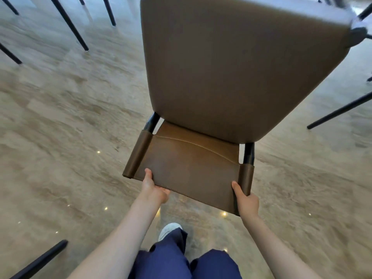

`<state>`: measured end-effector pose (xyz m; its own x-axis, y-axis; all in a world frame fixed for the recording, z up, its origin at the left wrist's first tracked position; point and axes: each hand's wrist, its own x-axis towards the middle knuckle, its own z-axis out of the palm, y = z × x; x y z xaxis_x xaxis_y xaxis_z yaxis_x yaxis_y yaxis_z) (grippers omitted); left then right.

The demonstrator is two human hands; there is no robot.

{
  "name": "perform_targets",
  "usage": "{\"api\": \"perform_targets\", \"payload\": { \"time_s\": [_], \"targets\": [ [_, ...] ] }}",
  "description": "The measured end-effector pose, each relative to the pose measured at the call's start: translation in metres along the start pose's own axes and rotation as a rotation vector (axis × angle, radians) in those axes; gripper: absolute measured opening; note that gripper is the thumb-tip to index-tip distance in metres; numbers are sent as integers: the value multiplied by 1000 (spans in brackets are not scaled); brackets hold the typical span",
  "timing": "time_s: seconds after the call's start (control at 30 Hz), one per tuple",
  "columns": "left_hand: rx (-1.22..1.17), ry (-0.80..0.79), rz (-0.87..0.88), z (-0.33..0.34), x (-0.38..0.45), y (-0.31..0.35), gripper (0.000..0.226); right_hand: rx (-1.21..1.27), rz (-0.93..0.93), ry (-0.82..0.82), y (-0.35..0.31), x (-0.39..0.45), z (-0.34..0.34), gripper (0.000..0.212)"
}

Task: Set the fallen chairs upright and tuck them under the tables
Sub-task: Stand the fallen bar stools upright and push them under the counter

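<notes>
A brown leather chair (231, 77) stands upright in front of me, seen from above and behind, its wide seat stretching away from me. Its darker brown backrest (191, 166) is nearest to me, fixed on two black posts. My left hand (154, 190) grips the backrest's top edge near its left end, thumb on the front face. My right hand (246, 200) grips the same edge near the right end, thumb up on the front. The chair's legs are hidden under the seat.
Black legs of other chairs or tables stand at the upper left (69, 23), at the right (340, 110) and at the lower left (40, 260). Glossy beige stone floor (70, 127) surrounds the chair. My blue trousers and a white shoe (170, 230) are below.
</notes>
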<state>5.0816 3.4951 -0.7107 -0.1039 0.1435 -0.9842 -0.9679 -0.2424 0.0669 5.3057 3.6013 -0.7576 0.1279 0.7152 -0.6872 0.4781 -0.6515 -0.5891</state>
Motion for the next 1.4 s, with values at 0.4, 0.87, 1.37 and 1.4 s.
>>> {"api": "perform_targets", "payload": {
  "time_s": [0.4, 0.87, 1.37, 1.4],
  "targets": [
    [-89, 170, -42, 42, -172, -3, 45, -134, 42, 6, -98, -98, -85, 39],
    [-68, 313, -28, 140, -335, -9, 31, -591, -327, 58, -241, -190, -181, 62],
    [1, 247, 46, 251, -394, 18, 17, -1473, -1184, -144, -368, -162, -213, 80],
    [21, 214, 55, 261, -398, 20, 15, -1455, -1182, -145, -382, -159, -217, 79]
  ]
}}
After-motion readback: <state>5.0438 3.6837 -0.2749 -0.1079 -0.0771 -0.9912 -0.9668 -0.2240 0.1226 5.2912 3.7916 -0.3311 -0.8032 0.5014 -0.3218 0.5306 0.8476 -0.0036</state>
